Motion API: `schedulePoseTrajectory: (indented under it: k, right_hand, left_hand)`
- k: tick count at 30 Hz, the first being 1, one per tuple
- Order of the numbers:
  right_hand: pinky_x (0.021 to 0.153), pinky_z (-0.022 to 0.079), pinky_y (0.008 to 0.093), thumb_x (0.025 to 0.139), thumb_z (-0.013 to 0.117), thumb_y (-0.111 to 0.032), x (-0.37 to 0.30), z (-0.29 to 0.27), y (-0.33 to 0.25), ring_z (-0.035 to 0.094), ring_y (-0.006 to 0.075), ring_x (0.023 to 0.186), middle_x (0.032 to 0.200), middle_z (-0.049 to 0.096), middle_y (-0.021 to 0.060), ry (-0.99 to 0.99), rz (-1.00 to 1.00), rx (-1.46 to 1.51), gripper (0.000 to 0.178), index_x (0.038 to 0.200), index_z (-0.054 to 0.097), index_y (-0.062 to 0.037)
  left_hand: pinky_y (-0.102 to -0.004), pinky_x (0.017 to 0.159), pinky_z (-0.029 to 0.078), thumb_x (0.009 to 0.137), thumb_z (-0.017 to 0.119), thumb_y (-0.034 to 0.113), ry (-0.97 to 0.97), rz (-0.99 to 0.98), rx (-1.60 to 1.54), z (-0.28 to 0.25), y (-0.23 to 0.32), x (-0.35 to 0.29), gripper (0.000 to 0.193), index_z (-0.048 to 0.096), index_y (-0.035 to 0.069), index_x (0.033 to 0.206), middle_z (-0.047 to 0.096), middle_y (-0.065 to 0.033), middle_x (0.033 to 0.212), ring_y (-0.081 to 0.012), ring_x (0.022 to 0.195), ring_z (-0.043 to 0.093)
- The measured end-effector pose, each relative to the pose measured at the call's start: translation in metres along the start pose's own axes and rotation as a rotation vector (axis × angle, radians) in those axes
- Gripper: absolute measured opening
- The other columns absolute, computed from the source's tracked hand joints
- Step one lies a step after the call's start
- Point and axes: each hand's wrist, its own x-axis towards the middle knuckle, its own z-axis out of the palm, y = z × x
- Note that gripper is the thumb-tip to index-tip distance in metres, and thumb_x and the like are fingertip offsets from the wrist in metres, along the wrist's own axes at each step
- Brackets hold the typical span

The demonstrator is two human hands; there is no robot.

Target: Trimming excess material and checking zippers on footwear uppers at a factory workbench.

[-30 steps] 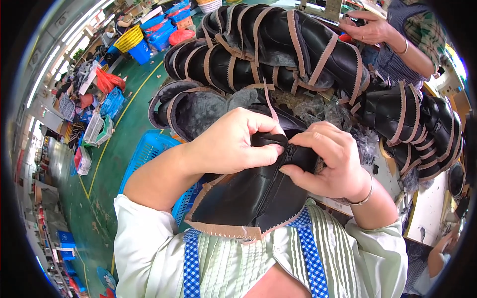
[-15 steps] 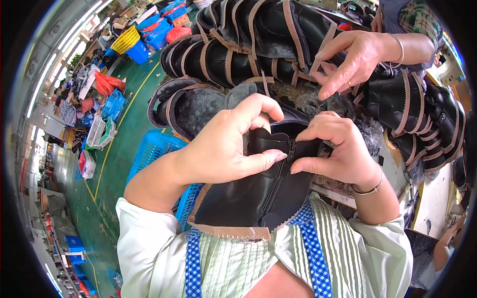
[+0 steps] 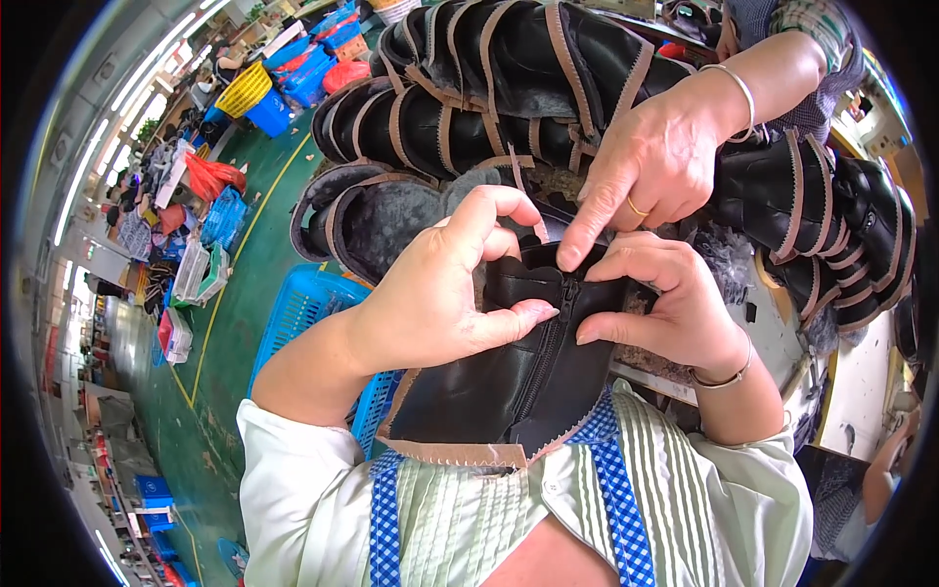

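Note:
A black leather boot upper [image 3: 469,391] with a zip [image 3: 543,367] down its front and a tan zigzag-cut edge is held before my chest. On the left of the zip top, my left hand [image 3: 440,274] pinches the upper between thumb and fingers. My right hand [image 3: 670,303] grips the other side of the opening, thumb on the outer face. Another person's hand [image 3: 655,161], with a ring and a bangle, reaches in from the upper right; its index fingertip points down at the top of the zip, seemingly touching it.
Beyond my hands lie stacked black boot uppers [image 3: 479,137] with grey fleece lining. More uppers [image 3: 782,196] lie at the right. A blue plastic basket [image 3: 303,313] stands by my left forearm. Fleece scraps [image 3: 729,259] litter the bench. Green floor [image 3: 245,391] stretches left.
The other person's hand has come down and left from above, its index finger now at the zip top. My hands and the boot upper have barely moved.

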Motion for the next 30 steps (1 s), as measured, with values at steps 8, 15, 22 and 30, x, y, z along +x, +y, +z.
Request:
schedulePoseTrajectory:
  k: [8, 15, 22, 30]
  right_hand:
    - [0.065, 0.045, 0.0325, 0.062, 0.086, -0.016, -0.003, 0.004, 0.0, 0.058, 0.0249, 0.071, 0.077, 0.062, 0.0085, 0.043, -0.016, 0.045, 0.037, 0.088, 0.065, -0.0005]
    - [0.066, 0.046, 0.0323, 0.063, 0.086, -0.016, -0.004, 0.005, 0.003, 0.059, 0.0248, 0.072, 0.078, 0.062, 0.0091, 0.019, -0.007, 0.053, 0.037, 0.089, 0.065, -0.0004]
    - [0.076, 0.054, 0.0369, 0.068, 0.08, -0.003, 0.092, -0.04, 0.037, 0.063, 0.0241, 0.082, 0.092, 0.059, 0.0083, -0.55, -0.993, 0.139, 0.032, 0.092, 0.058, 0.0005]
    - [0.057, 0.06, 0.0398, 0.079, 0.068, -0.005, 0.104, -0.054, 0.022, 0.062, 0.0305, 0.072, 0.086, 0.053, 0.0151, -0.409, -1.284, -0.073, 0.019, 0.087, 0.051, -0.0014]
  left_hand:
    - [-0.024, 0.078, 0.042, 0.068, 0.082, 0.008, 0.046, 0.105, 0.116, 0.001, 0.001, -0.003, 0.069, 0.038, 0.0, 0.122, 0.06, -0.0018, 0.074, -0.0089, 0.075, 0.056]
    - [-0.025, 0.074, 0.044, 0.068, 0.083, 0.011, 0.034, 0.085, 0.189, -0.001, 0.001, -0.004, 0.072, 0.037, 0.001, 0.123, 0.063, -0.0054, 0.076, -0.0114, 0.074, 0.059]
    - [-0.0272, 0.073, 0.046, 0.068, 0.084, 0.011, 0.047, 0.112, 0.251, 0.002, 0.005, -0.001, 0.073, 0.037, 0.001, 0.123, 0.063, -0.007, 0.075, -0.0142, 0.075, 0.062]
    - [-0.0313, 0.088, 0.043, 0.067, 0.084, 0.013, 0.237, 0.257, 0.356, -0.005, 0.001, 0.013, 0.047, 0.057, 0.001, 0.104, 0.048, -0.0101, 0.119, -0.0169, 0.098, 0.056]
